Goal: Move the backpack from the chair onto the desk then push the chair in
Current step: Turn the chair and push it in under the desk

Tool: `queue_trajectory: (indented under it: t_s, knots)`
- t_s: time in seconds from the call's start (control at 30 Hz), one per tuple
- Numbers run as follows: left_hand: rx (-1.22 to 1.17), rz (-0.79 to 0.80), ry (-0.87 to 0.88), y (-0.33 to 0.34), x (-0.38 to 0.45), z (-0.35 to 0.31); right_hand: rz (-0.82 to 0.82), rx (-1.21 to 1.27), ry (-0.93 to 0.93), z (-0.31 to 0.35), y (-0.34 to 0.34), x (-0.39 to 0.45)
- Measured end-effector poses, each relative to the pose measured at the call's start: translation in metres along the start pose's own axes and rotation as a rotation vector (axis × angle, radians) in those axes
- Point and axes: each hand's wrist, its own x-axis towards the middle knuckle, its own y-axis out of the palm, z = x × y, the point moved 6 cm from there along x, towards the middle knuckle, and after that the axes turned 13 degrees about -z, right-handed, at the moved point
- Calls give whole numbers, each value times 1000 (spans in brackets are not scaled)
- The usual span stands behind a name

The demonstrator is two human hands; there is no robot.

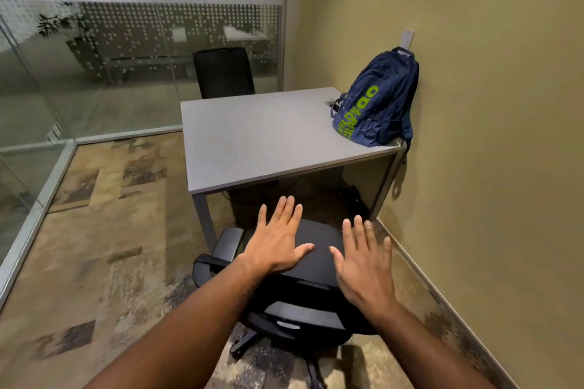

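Observation:
A navy backpack [377,101] with green lettering stands upright on the right end of the grey desk [252,142], leaning against the wall. A black office chair [303,294] stands on the floor in front of the desk, its seat partly under the desk's front edge. My left hand [278,240] is spread flat over the top of the chair's backrest. My right hand [363,259] is spread beside it, fingers apart, at the backrest's right side. Neither hand holds anything.
A second black chair [224,73] stands behind the desk. The yellow wall [489,136] runs close along the right. Glass partitions [94,66] close off the left and back. Patterned carpet [110,230] covers the floor to the left. Cables lie under the desk.

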Motion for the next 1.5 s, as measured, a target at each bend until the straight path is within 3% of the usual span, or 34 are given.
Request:
queue_trajectory:
  t_s: [0.3,0.57,0.87,1.5]
  knots:
    - [-12,-23,45,-5,-72,32,59,-26,93,38,-1,-44]
    - [-47,-203,125,-11,-108,36,-9,-55,184,35,-8,-92]
    - [-30,-87,139,11,-136,39,4,-18,124,44,5,-126]
    - [39,-115,132,19,-105,35,-57,-25,98,29,12,-107]
